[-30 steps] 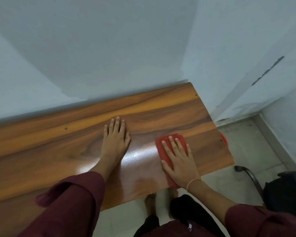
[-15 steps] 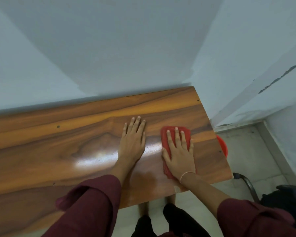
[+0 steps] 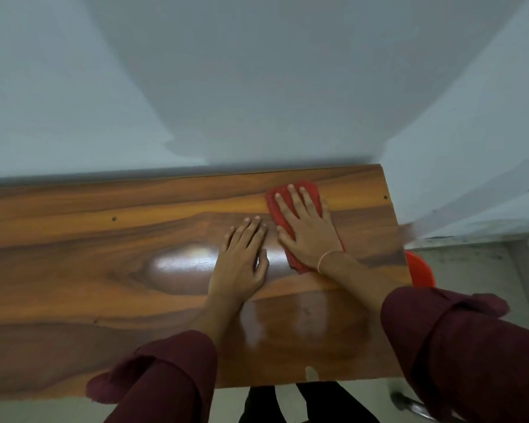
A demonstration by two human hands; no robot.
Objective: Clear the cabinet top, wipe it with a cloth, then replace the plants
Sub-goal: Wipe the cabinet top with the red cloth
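Cloth (image 3: 312,190), red and folded flat, lies on the cabinet top (image 3: 104,270) toward its far right corner, close to the far edge by the wall (image 3: 257,87). The right grip (image 3: 309,230), a bare hand, presses on it palm down, fingers straight and spread, none curled round it. Red shows past the fingertips and again near the wrist, where a thin pale band (image 3: 327,257) circles the arm. The left grip (image 3: 242,264) lies just left of the right one, flat on bare wood, fingers straight and close together, holding nothing. Its fingertips are just beside the cloth's left edge; whether they touch it I cannot tell. The top is glossy brown wood grain with a bright glare patch (image 3: 184,261) left of the left grip. Both arms wear dark maroon sleeves (image 3: 165,377). Below the top's right end the rim of a red tub (image 3: 420,271) pokes out over the pale floor (image 3: 477,270)
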